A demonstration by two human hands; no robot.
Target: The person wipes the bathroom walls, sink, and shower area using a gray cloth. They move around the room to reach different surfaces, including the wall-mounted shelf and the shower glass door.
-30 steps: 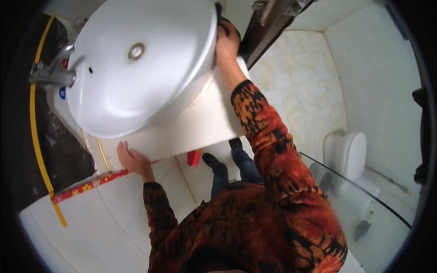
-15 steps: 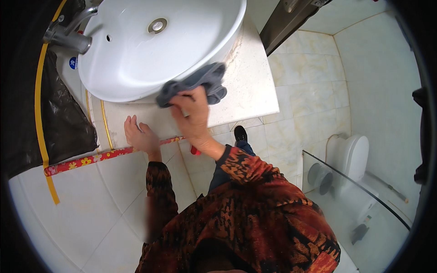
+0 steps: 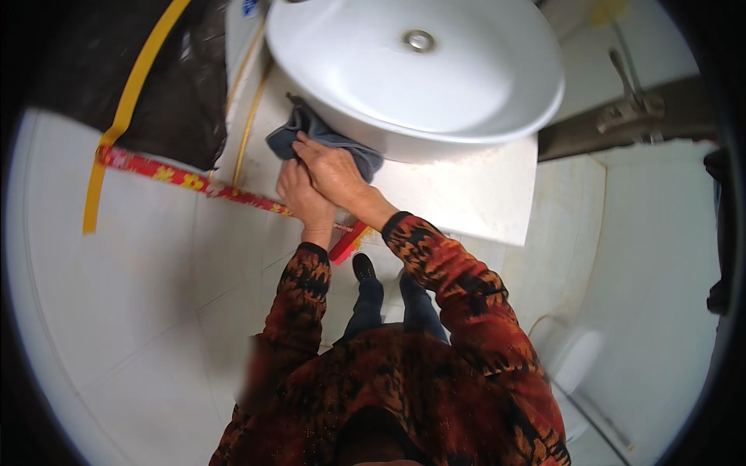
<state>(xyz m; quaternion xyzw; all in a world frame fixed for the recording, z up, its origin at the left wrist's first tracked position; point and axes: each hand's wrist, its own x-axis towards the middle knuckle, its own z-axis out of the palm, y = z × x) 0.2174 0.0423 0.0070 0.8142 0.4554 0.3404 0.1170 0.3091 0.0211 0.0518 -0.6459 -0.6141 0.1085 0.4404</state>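
Grey cloth (image 3: 308, 123), right hand (image 3: 336, 172) partly closed on it, left hand (image 3: 308, 200), grip unclear, blue label (image 3: 250, 8)

Looks bright and cool, seemingly lit from above. Shines with broad, soft glare inside the basin (image 3: 482, 85) and washes out nearly to blank white on the counter (image 3: 474, 198). Greys gently under the basin's rim. Catches small glints on the black plastic (image 3: 183, 93), and sinks into hazy shadow on the tiles (image 3: 175, 295) at left. Resolves fairly crisply at the cloth (image 3: 315, 125). Blurs around the toilet (image 3: 579, 361) and smears along the left sleeve (image 3: 291, 326). Bows straight edges toward the sides and fades to black in the corners
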